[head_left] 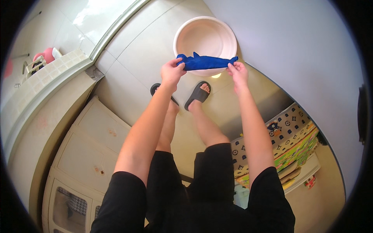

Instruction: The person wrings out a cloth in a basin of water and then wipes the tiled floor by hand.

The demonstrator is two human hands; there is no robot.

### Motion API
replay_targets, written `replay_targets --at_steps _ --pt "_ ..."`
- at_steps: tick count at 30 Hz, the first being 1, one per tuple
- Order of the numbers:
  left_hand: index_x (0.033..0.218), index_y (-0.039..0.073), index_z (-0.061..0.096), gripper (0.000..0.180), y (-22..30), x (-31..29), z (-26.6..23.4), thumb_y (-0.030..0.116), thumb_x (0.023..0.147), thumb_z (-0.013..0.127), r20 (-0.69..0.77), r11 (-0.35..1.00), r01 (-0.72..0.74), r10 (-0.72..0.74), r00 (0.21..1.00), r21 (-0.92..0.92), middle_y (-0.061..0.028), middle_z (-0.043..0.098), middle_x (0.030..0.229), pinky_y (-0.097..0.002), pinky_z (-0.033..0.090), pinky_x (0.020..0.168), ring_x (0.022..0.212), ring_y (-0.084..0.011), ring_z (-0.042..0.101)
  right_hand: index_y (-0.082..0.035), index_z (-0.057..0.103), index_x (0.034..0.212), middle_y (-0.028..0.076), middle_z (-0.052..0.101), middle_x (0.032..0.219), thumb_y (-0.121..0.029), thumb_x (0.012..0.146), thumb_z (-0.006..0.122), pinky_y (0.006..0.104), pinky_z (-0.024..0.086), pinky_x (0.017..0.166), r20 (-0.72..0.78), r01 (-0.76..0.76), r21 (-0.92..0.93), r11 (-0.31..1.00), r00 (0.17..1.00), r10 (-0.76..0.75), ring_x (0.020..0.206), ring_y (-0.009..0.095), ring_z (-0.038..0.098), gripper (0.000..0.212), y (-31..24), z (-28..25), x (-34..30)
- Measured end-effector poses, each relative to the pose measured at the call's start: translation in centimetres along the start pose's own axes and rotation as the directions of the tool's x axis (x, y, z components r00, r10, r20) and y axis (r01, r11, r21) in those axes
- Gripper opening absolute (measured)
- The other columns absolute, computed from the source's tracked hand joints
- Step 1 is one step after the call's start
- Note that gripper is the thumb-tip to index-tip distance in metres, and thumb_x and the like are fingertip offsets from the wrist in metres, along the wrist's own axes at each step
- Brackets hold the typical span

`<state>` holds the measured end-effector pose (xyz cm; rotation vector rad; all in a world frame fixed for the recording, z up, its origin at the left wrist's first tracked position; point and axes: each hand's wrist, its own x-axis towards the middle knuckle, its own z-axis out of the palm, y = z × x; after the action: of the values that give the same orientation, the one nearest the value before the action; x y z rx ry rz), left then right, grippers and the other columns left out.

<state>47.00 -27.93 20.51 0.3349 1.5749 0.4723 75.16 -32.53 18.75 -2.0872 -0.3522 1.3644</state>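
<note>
A bright blue piece of fabric (208, 63) stretches sideways between my two hands, with a small pointed tip standing up from its upper edge. Its left end is pinched by my left hand (172, 73), thumb on top. At the narrower right end, my right hand (238, 74) grips it between thumb and fingers. Just beyond and partly behind the fabric is a round, pale pink basin (185, 33) on the tiled floor. The fabric covers part of the basin's near rim.
My feet in dark slides (198, 95) stand just short of the basin. A cream cabinet (89, 136) is on the left, below a sliding-door track (112, 35). On the right are a smooth grey panel (287, 42) and a patterned storage box (289, 126) with colourful flat items.
</note>
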Motion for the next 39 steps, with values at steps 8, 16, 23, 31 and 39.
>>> replay_targets --at_steps 8,16,23,31,39 --pt "0.114 0.005 0.079 0.036 -2.8 5.9 -0.8 0.027 0.085 0.082 0.224 0.703 -0.287 0.183 0.957 0.651 -0.0044 0.075 0.085 -0.0311 0.057 0.073 0.074 -0.0127 0.070 -0.005 0.059 0.108 0.002 0.066 0.085 -0.013 0.099 0.072 0.0259 0.052 0.067 0.023 0.250 -0.119 0.961 0.968 -0.249 0.071 0.011 0.064 0.017 3.7 1.4 4.8" --pt "0.103 0.009 0.080 0.028 -4.4 15.4 3.4 0.032 0.088 0.073 0.347 0.151 -0.458 0.463 0.816 0.876 -0.0142 0.077 0.091 -0.0458 0.059 0.083 0.085 -0.0369 0.074 -0.006 0.069 0.104 0.009 0.071 0.079 -0.015 0.092 0.076 0.0391 0.055 0.071 0.077 0.413 -0.526 0.744 0.894 -0.442 0.073 0.025 0.069 0.017 8.0 0.8 13.6" --pt "0.118 0.015 0.075 0.032 -5.4 22.2 6.2 0.022 0.087 0.071 0.722 -0.234 -0.685 0.301 0.623 0.690 -0.0120 0.073 0.116 -0.0427 0.058 0.090 0.105 -0.0316 0.070 -0.007 0.069 0.111 0.013 0.072 0.110 -0.010 0.087 0.073 0.0428 0.057 0.085 0.587 0.744 -0.659 0.111 0.601 -0.541 0.099 0.032 0.070 0.025 8.9 3.0 19.1" --pt "0.159 0.027 0.043 0.085 -7.4 24.6 8.9 0.042 0.083 0.080 0.774 -0.740 -0.610 -0.200 0.601 0.282 -0.0057 0.038 0.165 -0.0484 0.046 0.113 0.152 -0.0270 0.037 -0.006 0.059 0.143 0.008 0.056 0.151 -0.020 0.085 0.077 0.0387 0.053 0.099 0.927 0.859 -0.374 -0.350 0.362 -0.103 0.132 0.024 0.057 0.063 10.8 5.8 22.5" --pt "0.136 0.024 0.063 0.045 -8.6 26.1 7.9 0.020 0.092 0.067 0.838 -0.697 -0.604 -0.008 0.546 0.387 -0.0053 0.060 0.143 -0.0427 0.060 0.090 0.117 -0.0269 0.067 -0.005 0.069 0.106 0.008 0.067 0.123 -0.009 0.087 0.066 0.0405 0.059 0.081 0.940 0.822 -0.341 -0.457 0.300 -0.163 0.112 0.025 0.067 0.019 11.0 5.9 24.4"
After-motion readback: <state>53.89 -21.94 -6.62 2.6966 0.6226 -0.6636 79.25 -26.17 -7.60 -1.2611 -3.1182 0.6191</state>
